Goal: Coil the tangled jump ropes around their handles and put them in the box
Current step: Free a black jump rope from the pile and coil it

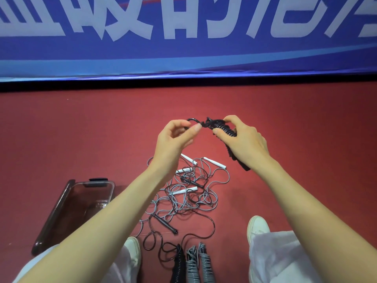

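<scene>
I see a tangle (187,195) of grey and black ropes on the red floor (81,129) under both hands, three coiled ropes (191,266) between my shoes (258,227), the box (98,184) at left; right hand (240,141) grips the black coil (224,129) above the tangle; left hand (175,139) pinches its loose end; bare floor runs to the banner (183,58).

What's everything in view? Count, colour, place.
jump rope: 1, black, part-coiled, held between both hands
tangled jump ropes: 1 pile, grey and black, floor centre
white handles: 4, in the pile
black handles: 2, in the pile
coiled ropes: 3, one black, two grey, bottom edge
box: 1, clear, dark rim, floor left
banner: 1, blue, white characters, top
floor: red
shoes: 2, white, bottom
left hand: pinches rope end
right hand: grips the coil
</scene>
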{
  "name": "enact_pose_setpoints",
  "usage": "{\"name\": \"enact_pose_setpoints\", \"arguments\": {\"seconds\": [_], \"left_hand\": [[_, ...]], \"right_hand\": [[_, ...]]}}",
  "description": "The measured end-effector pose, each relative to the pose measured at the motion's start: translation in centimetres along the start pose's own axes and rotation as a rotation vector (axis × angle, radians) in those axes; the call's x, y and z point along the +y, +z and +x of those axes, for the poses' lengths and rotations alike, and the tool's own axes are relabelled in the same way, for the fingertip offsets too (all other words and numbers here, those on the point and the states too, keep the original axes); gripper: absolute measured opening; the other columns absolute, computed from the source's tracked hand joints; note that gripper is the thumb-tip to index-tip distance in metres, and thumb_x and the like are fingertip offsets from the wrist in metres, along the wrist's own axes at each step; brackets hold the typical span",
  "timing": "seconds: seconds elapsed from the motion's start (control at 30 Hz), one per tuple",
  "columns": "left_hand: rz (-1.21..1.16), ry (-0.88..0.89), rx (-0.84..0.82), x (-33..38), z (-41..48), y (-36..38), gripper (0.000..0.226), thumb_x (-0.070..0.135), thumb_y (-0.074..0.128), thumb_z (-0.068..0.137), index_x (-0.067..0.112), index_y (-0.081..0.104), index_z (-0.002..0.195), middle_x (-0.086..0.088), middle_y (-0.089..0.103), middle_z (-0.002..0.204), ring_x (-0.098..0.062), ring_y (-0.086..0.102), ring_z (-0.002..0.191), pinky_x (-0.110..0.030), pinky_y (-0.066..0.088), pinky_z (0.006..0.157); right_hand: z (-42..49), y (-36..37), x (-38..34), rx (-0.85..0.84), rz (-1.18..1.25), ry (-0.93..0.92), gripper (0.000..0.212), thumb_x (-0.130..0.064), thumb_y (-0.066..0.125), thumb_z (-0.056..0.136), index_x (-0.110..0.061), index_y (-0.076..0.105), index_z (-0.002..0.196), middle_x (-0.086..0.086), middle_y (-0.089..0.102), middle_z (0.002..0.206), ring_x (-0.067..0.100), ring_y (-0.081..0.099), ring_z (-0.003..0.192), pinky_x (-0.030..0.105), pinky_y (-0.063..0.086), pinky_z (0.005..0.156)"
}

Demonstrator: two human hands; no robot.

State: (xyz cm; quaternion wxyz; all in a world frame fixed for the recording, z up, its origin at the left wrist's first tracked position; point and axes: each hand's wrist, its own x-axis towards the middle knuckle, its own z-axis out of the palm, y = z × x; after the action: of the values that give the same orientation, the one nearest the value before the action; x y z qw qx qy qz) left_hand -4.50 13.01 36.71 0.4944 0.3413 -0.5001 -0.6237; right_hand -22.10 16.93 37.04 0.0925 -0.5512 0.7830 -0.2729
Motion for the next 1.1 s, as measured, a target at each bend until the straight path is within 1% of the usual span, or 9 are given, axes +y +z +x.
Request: {"name": "enact_pose_setpoints", "arguments": {"seconds": [0.13,0.27,0.37,0.57,0.67,0.73,0.83,0.97,1.1], "left_hand": [[-0.141,-0.146,0.12,-0.2,0.6,-0.5,0.04,-0.013,0.07,0.073,0.016,0.046,0.086,-0.006,0.048,0.086,-0.025,0.057,0.087,-0.04,0.051,0.094],[0.348,-0.049,-0.179,-0.3,0.2,-0.5,0.057,-0.019,0.061,0.076,0.027,0.06,0.11,0.002,0.036,0.074,-0.006,0.044,0.065,-0.021,0.043,0.07],[0.496,-0.095,-0.356,-0.6,-0.2,-0.1,0.08,-0.021,0.052,0.075,0.044,0.053,0.121,-0.004,0.037,0.077,-0.011,0.036,0.062,-0.026,0.035,0.064],[0.734,0.098,-0.291,-0.6,0.2,-1.1,0.041,0.0,0.074,0.074,0.03,0.06,0.097,0.002,0.048,0.085,-0.009,0.052,0.069,-0.025,0.048,0.07],[0.755,0.159,-0.252,-0.4,-0.4,-0.9,0.035,0.034,0.085,0.069,0.02,0.055,0.082,0.003,0.05,0.083,-0.008,0.047,0.07,-0.018,0.04,0.066],[0.671,0.204,-0.024,-0.9,-0.4,-0.9,0.041,0.037,0.079,0.076,0.015,0.046,0.066,0.002,0.048,0.065,-0.01,0.042,0.059,-0.026,0.034,0.06],[0.232,-0.001,0.176,-1.2,0.3,-1.1,0.043,0.013,0.073,0.083,0.018,0.036,0.062,0.006,0.046,0.052,-0.01,0.045,0.053,-0.031,0.039,0.064],[-0.058,-0.342,-0.049,-2.0,-0.6,0.0,0.007,0.011,0.062,0.092,0.016,0.06,0.096,0.0,0.054,0.064,-0.014,0.058,0.062,-0.035,0.056,0.074],[0.043,-0.392,-0.222,-1.9,-0.5,0.2,0.016,0.019,0.055,0.096,0.014,0.07,0.1,0.001,0.048,0.07,-0.014,0.056,0.066,-0.025,0.057,0.065]], "right_hand": [[-0.3,-0.1,-0.3,0.01,-0.036,-0.027,0.038,-0.065,0.046,0.088,-0.039,0.048,0.116,0.001,0.067,0.087,0.034,0.06,0.091,0.037,0.04,0.077],[-0.4,-0.5,-0.3,0.038,-0.073,-0.05,0.038,-0.063,0.046,0.09,-0.038,0.048,0.118,0.001,0.068,0.094,0.034,0.061,0.095,0.037,0.039,0.077],[-0.8,-0.3,-0.5,0.008,-0.118,-0.106,0.035,-0.061,0.045,0.091,-0.038,0.048,0.117,-0.002,0.067,0.094,0.034,0.061,0.094,0.038,0.041,0.078],[-0.5,-0.2,0.1,-0.018,-0.013,-0.05,0.036,-0.065,0.047,0.087,-0.042,0.048,0.114,-0.002,0.066,0.088,0.031,0.06,0.09,0.037,0.042,0.081],[-0.5,-0.1,0.3,-0.009,-0.018,-0.014,0.036,-0.064,0.046,0.087,-0.041,0.049,0.114,0.0,0.066,0.089,0.032,0.059,0.09,0.036,0.038,0.077],[-0.2,-0.4,0.5,0.021,-0.012,0.015,0.037,-0.066,0.047,0.086,-0.04,0.049,0.113,0.001,0.066,0.087,0.033,0.059,0.089,0.036,0.036,0.076],[0.1,-0.8,0.7,0.058,0.129,0.061,0.036,-0.064,0.052,0.085,-0.037,0.053,0.108,-0.004,0.063,0.073,0.028,0.06,0.08,0.036,0.039,0.073],[0.5,-0.6,1.1,0.061,0.431,0.115,0.029,-0.062,0.061,0.077,-0.038,0.06,0.094,-0.007,0.063,0.059,0.02,0.062,0.062,0.044,0.053,0.072],[0.4,-1.4,0.5,-0.023,0.835,0.208,0.015,-0.038,0.069,0.085,-0.025,0.063,0.087,0.011,0.062,0.08,0.026,0.057,0.057,0.037,0.053,0.048]]}}
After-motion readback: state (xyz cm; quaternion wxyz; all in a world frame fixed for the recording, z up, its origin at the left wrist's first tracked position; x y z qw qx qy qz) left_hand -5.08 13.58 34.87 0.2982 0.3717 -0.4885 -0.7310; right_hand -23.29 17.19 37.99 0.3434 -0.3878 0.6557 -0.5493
